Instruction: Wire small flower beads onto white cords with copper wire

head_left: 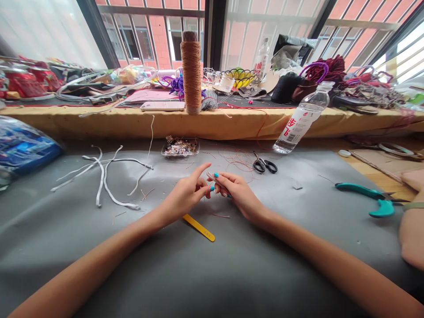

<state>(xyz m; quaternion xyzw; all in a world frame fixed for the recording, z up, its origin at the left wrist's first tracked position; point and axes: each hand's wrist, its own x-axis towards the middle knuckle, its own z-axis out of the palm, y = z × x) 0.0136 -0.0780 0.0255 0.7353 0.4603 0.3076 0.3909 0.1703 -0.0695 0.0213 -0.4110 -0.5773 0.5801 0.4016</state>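
Over the middle of the grey-covered table my two hands nearly meet. My right hand (236, 190) is closed, its fingers wrapped round a small, slim, pale object (210, 176) whose tip pokes out toward the left; its kind does not show. My left hand (190, 191) points its index finger out, while the thumb and other fingers are curled together; whatever lies in them, if anything, is too small to make out. A yellow flat strip (200, 229) rests on the table just below the left hand. Thin cord scraps (221, 216) lie under the hands.
Beyond the hands are a clear tray of beads (180, 148), black-handled scissors (265, 165) and a tilted water bottle (304, 118). White cords (104, 176) lie left, teal-handled pliers (361, 190) right. A brown thread spool (191, 73) stands on the cluttered ledge. Another person's arm (412, 229) shows far right.
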